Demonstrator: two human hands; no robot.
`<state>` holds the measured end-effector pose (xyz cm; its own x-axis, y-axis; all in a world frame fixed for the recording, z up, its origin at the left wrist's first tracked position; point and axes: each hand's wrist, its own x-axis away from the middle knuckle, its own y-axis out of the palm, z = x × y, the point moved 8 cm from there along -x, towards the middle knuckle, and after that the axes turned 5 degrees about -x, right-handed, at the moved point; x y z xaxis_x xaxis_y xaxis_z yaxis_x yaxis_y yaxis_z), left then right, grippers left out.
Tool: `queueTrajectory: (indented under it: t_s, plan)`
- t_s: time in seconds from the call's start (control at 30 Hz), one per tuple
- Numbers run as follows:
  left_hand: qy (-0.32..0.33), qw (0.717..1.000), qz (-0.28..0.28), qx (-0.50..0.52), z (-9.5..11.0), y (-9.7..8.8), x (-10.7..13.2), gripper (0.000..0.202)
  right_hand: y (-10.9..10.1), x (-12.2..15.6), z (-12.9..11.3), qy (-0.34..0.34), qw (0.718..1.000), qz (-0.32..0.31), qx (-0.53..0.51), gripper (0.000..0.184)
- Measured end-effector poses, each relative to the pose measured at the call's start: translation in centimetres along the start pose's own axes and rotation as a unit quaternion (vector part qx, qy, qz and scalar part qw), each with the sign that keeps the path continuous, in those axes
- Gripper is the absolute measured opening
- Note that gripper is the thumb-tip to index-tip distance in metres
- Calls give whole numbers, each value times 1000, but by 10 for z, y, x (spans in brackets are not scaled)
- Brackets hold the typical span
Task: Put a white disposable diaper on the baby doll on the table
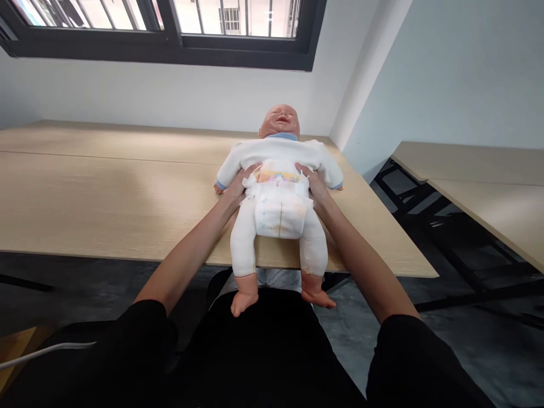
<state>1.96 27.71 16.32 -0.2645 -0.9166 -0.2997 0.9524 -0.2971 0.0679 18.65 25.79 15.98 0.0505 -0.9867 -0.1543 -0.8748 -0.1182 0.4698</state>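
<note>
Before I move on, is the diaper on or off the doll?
On: the diaper covers the doll's front from waist to crotch. Whether it is fastened, I cannot tell.

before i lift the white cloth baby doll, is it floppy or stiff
The white cloth baby doll may flex at its seemingly padded white legs. Its shiny pink head seems firmer. Its pink feet might dangle, overhanging the pale wooden table.

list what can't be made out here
Head view:
underside of the doll: hidden by its own body
some fingers of the left hand and right hand: behind the diaper and doll
diaper's fine print: too small
top of the window: cut off by the upper edge
</note>
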Motion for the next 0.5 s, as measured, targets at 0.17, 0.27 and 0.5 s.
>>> queueTrajectory:
  t_s: [0.17,0.27,0.5]
  plan:
    - [24,999,31,-8,32,-3,2,56,18,10,-35,-90,995,-46,-9,59]
    - [27,998,50,29,48,-4,10,41,23,21,-51,-129,991,-41,5,58]
    - [31,997,37,52,79,11,63,49,20,72,-75,-190,980,16,54,61]
